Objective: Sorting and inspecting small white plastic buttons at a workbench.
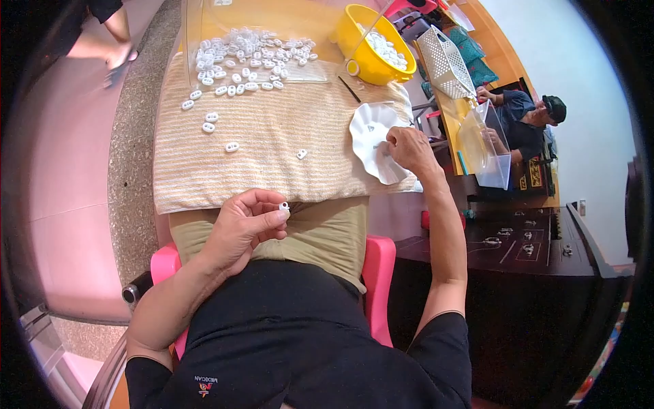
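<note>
My left hand (pixel 246 221) is closed, pinching a small white plastic piece (pixel 284 206) with a hole between thumb and fingertips, above my lap. My right hand (pixel 410 148) is over a white wavy-rimmed dish (pixel 366 123), its fingers drawn together and pointing down inside. What those fingertips hold, if anything, is hidden. Small bits lie in the dish. Farther off on the striped towel (pixel 272 123) is a heap of white oval plastic pieces (pixel 248 51) with holes. Several more lie loose, among them one oval piece (pixel 232 146) and a smaller squarish piece (pixel 301 154).
Behind the dish stands a yellow basin (pixel 368 44) with white pieces inside. A thin black stick (pixel 349 88) lies near it. To the right, another person (pixel 524 123) sits at a table with a white perforated basket (pixel 446 61) and a clear bin (pixel 494 167).
</note>
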`<action>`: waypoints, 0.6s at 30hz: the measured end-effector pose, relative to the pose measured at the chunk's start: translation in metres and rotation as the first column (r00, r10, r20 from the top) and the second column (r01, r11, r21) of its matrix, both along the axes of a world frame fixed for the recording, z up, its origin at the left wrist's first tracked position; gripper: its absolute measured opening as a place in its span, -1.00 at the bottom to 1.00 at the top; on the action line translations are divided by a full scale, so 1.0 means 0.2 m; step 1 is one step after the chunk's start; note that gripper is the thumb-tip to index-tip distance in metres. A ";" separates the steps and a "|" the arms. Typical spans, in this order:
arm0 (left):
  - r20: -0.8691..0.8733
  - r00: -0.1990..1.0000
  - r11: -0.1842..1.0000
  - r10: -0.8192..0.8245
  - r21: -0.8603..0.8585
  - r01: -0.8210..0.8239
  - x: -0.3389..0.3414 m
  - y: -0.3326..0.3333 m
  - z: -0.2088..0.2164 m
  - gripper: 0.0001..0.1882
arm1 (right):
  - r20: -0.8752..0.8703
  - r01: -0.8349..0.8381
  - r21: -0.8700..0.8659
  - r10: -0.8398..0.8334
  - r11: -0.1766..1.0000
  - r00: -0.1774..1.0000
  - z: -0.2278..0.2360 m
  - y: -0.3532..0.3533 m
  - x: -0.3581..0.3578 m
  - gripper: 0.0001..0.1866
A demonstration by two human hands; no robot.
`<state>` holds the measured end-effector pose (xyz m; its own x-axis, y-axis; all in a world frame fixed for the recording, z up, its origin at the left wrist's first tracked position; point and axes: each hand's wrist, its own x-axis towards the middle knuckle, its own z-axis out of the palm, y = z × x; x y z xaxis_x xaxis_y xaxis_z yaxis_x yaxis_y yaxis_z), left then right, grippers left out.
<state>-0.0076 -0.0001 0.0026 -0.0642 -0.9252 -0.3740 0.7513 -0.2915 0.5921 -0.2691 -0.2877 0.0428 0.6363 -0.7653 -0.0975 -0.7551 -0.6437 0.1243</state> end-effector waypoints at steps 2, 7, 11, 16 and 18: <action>0.000 1.000 1.000 -0.002 0.005 0.002 0.00 0.00 0.01 -0.78 | 0.079 0.006 0.013 -0.007 1.000 0.997 -0.01 -0.01 -0.03 -0.83; -0.001 1.000 1.000 0.022 0.007 -0.022 0.01 0.00 0.00 -0.80 | 0.512 -0.030 0.046 0.002 0.998 0.859 0.01 0.03 -0.03 -0.80; 0.002 0.999 0.999 0.032 0.007 -0.032 0.01 0.01 0.00 -0.80 | 0.792 -0.114 0.347 -0.226 0.931 0.567 0.04 0.17 0.01 -0.79; -0.033 0.997 0.997 0.075 0.010 -0.074 0.01 0.00 -0.01 -0.80 | 0.839 -0.292 0.539 -0.477 0.790 0.262 -0.02 0.49 0.18 -0.78; -0.039 0.996 0.997 0.082 0.013 -0.082 0.01 0.00 -0.01 -0.80 | 0.813 -0.348 0.582 -0.512 0.735 0.278 -0.04 0.61 0.26 -0.78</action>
